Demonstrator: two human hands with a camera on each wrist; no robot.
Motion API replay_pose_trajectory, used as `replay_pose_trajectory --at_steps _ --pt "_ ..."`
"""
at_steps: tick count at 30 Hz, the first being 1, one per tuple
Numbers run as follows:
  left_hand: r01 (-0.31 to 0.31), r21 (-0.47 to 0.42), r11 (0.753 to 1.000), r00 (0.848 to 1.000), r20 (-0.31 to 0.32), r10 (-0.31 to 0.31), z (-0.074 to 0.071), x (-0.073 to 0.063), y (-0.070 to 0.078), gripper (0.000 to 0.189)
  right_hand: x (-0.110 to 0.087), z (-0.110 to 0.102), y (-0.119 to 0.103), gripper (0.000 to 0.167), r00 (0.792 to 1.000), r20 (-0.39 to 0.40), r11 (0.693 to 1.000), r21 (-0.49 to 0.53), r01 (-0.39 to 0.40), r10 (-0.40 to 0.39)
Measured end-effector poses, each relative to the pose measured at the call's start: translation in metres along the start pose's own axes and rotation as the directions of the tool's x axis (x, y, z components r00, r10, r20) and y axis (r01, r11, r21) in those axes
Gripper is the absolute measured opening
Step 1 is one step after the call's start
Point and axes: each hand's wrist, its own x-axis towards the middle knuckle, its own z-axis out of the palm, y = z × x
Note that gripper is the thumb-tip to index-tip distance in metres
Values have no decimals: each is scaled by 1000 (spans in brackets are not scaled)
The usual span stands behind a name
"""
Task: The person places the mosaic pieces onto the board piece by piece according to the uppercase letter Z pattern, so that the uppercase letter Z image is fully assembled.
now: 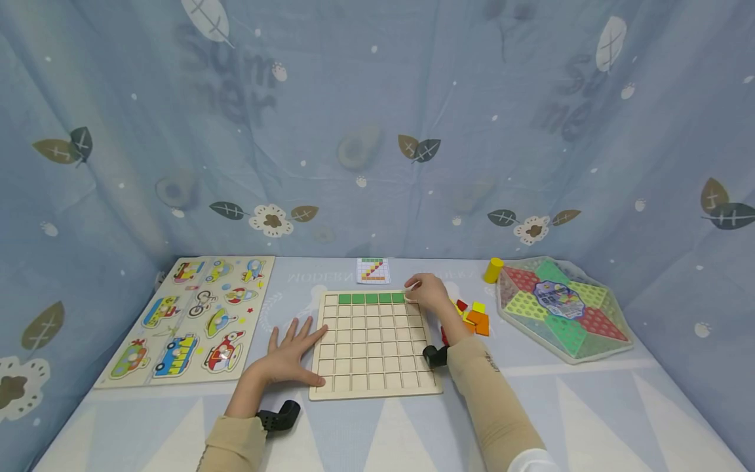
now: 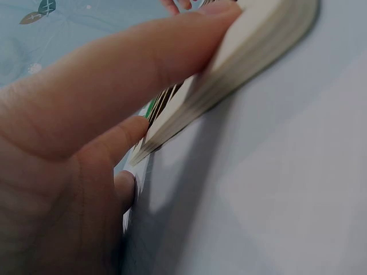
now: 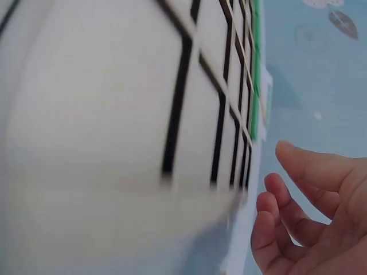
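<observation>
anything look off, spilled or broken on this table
Nothing looks damaged or badly off. The one untidy spot is the loose red, yellow and orange tiles, jumbled in a heap to the right of the wooden grid board, while the green tiles lie in a straight row on it.

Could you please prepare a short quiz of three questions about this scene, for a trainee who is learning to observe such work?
1. True or false: the left hand touches the grid board.
2. Which colour are the thin squares laid in one row of the board? A: red. B: green. C: orange.
3. Fill in near or far: as the person sits, the pattern card lies just beyond the board's ____ edge.

Key: 1. True, its thumb rests at the board's edge. 2. B, green. 3. Far.
</observation>
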Motion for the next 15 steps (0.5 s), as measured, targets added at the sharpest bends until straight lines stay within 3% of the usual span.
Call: replay_pose_trajectory --at_steps 15 --pt "-8 -15 1000 1000 9 8 -2 0 0 107 -18 -45 44 23 985 -62 987 -7 -163 162"
